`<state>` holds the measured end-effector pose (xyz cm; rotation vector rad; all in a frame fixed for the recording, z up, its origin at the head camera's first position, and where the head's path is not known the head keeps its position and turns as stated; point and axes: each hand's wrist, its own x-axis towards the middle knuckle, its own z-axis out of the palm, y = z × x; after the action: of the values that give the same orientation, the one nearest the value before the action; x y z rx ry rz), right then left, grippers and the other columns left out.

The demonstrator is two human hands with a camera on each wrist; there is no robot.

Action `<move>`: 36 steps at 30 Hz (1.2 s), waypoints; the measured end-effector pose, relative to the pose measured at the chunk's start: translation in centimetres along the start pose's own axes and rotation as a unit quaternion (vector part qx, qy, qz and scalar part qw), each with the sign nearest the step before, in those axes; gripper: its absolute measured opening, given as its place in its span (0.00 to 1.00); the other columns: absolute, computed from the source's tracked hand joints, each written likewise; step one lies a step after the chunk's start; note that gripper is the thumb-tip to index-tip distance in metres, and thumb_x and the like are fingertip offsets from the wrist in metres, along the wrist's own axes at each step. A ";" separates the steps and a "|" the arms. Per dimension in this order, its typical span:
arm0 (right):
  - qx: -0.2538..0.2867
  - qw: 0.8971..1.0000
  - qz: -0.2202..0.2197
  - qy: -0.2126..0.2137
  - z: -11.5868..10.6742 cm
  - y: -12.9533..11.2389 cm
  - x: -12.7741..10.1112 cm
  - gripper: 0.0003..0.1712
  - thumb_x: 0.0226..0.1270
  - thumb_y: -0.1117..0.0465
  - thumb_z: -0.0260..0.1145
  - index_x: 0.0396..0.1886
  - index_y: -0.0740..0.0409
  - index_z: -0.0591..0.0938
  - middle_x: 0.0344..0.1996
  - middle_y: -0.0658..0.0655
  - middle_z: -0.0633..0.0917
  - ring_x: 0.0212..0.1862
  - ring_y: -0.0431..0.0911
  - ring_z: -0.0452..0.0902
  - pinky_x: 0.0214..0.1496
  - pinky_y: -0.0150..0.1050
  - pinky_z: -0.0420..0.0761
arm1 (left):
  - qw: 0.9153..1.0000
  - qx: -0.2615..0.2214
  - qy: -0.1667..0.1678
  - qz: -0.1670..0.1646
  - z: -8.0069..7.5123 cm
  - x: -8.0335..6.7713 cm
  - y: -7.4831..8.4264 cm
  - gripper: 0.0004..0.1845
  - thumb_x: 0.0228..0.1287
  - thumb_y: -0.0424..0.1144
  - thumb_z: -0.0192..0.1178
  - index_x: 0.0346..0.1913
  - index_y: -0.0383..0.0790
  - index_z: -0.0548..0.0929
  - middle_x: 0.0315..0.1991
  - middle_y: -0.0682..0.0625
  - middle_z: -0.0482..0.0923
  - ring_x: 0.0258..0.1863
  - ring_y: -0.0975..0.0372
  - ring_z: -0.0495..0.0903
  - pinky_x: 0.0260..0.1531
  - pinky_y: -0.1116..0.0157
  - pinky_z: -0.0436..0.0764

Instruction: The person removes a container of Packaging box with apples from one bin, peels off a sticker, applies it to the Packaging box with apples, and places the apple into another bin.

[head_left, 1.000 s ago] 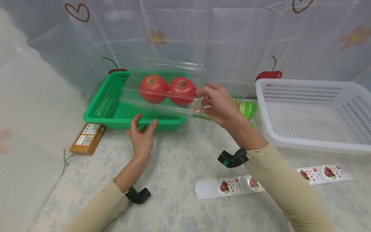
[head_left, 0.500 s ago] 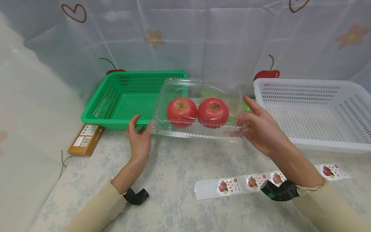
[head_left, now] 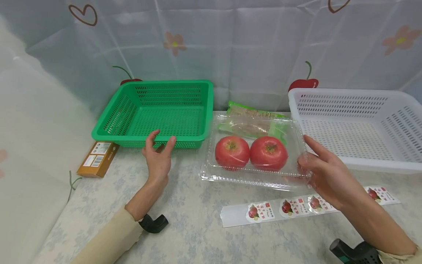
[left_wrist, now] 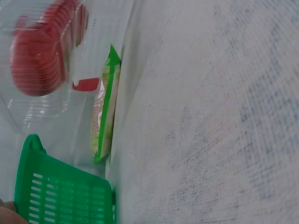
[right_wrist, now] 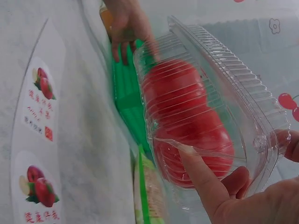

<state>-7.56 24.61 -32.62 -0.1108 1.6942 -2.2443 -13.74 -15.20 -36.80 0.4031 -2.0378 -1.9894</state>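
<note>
A clear plastic clamshell box [head_left: 254,172] with two red round fruits [head_left: 232,152] inside sits low at the table's middle, lid closed. My right hand [head_left: 304,156] grips its right edge, thumb on top and fingers underneath. In the right wrist view, the box [right_wrist: 219,84] fills the frame with my fingers [right_wrist: 203,184] against its clear wall. My left hand [head_left: 161,141] holds nothing; it rests open on the table by the front rim of the green basket [head_left: 108,126], left of the box. I cannot tell whether the box touches the table.
A white basket [head_left: 356,99] stands at the right. A green food packet [head_left: 250,113] lies behind the box. A strip of fruit stickers [head_left: 280,211] lies on the near table, and a brown carton [head_left: 97,157] sits at the left. A patterned cloth wall runs behind.
My right hand has carried the box out of the green basket, rightward and down toward the table's middle. The left hand has stayed by the basket's front rim.
</note>
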 end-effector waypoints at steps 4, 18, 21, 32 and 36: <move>0.005 1.000 0.005 0.005 -1.1 1.1 -0.7 0.45 0.76 0.68 0.50 0.80 0.48 0.37 0.45 0.52 0.79 0.46 0.45 0.74 0.48 0.42 0.81 | 1.000 0.000 0.003 0.000 -0.1 0.0 0.0 0.33 0.67 0.48 0.64 0.71 0.48 0.64 0.64 0.40 0.47 0.65 0.46 0.61 0.56 0.53 0.70; 0.001 1.000 -0.025 0.012 0.2 2.9 -0.8 0.48 0.73 0.74 0.52 0.80 0.51 0.37 0.36 0.50 0.77 0.35 0.41 0.75 0.32 0.32 0.76 | 1.000 0.001 0.001 0.002 -0.3 0.0 0.0 0.33 0.68 0.48 0.63 0.71 0.48 0.63 0.63 0.40 0.46 0.64 0.46 0.62 0.54 0.55 0.70; 0.001 1.000 -0.015 0.015 0.7 3.2 -0.5 0.48 0.73 0.73 0.53 0.80 0.52 0.36 0.35 0.50 0.76 0.35 0.41 0.73 0.32 0.32 0.75 | 1.000 0.000 0.000 0.002 -0.3 0.0 0.0 0.33 0.67 0.48 0.63 0.71 0.49 0.63 0.63 0.41 0.46 0.64 0.47 0.62 0.54 0.55 0.70; -0.034 0.999 0.026 0.020 -0.6 4.1 1.1 0.47 0.76 0.66 0.53 0.80 0.51 0.34 0.34 0.48 0.75 0.39 0.41 0.71 0.42 0.34 0.73 | 1.000 -0.001 -0.002 0.010 0.0 0.1 -0.2 0.32 0.68 0.47 0.63 0.71 0.48 0.64 0.64 0.40 0.46 0.63 0.47 0.62 0.54 0.56 0.70; -0.085 0.996 0.036 0.019 -1.2 4.1 1.4 0.45 0.77 0.62 0.53 0.80 0.51 0.35 0.37 0.50 0.72 0.42 0.43 0.71 0.49 0.37 0.73 | 1.000 -0.001 -0.001 0.010 -0.1 0.2 -0.2 0.32 0.67 0.47 0.64 0.70 0.48 0.64 0.63 0.41 0.46 0.63 0.47 0.62 0.54 0.55 0.70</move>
<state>-8.34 24.33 -37.00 -0.0462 1.8760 -2.0598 -13.84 -15.34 -36.99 0.3786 -2.0331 -1.9807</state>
